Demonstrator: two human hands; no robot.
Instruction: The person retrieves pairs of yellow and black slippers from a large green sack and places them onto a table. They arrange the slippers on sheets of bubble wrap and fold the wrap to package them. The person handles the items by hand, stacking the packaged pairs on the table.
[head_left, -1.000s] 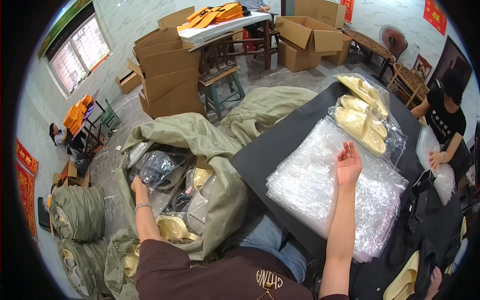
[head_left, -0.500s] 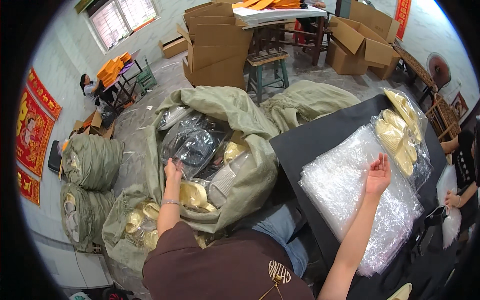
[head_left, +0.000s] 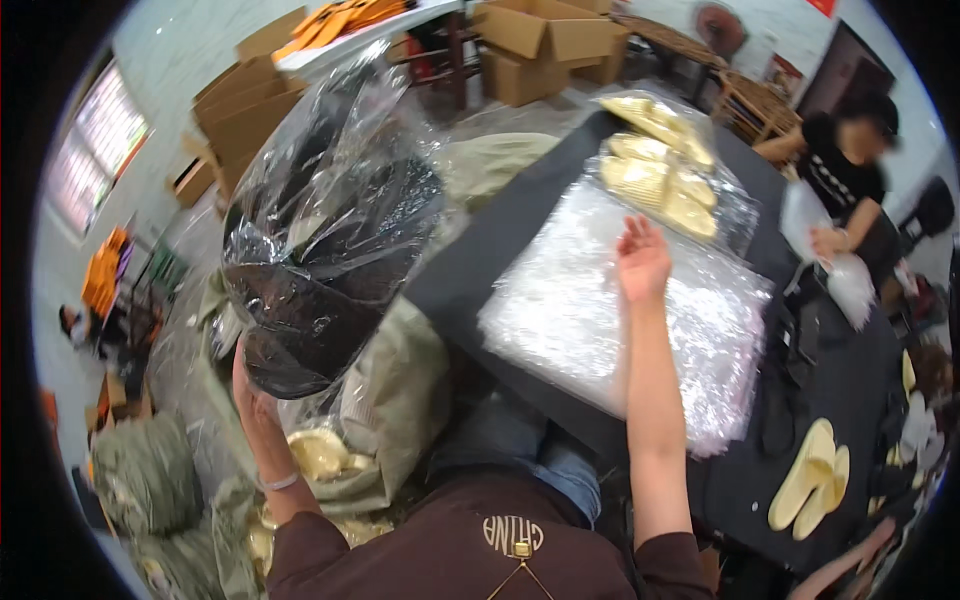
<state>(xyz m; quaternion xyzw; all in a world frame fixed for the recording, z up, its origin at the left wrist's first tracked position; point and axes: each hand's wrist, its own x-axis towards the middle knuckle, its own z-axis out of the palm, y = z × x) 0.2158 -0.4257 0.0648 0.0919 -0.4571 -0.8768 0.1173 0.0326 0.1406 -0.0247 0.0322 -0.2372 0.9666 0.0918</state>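
Note:
My left hand (head_left: pixel 256 392) grips the lower left side of a large clear plastic bag (head_left: pixel 330 240) with black slippers inside, lifted above an open green woven sack (head_left: pixel 400 370). The hand's fingers are partly hidden behind the bag. Cream slippers (head_left: pixel 322 452) in plastic show in the sack below. My right hand (head_left: pixel 643 262) is palm up with fingers apart, holding nothing, over a stack of clear plastic bags (head_left: pixel 560 300) on the black-covered table (head_left: pixel 455 275). Beyond it on the table lies bagged cream slippers (head_left: pixel 660 185).
A pair of loose cream slippers (head_left: pixel 812 480) lies at right. A co-worker (head_left: pixel 845 180) there holds a white plastic-wrapped item (head_left: pixel 850 290). Full green sacks (head_left: pixel 145 470) stand at left; cardboard boxes (head_left: pixel 545 45) and a table with orange pieces (head_left: pixel 345 25) stand behind.
The bag of black slippers has risen out of the sack in my left hand. My view has swung to the right, and my right hand still hovers over the plastic bags.

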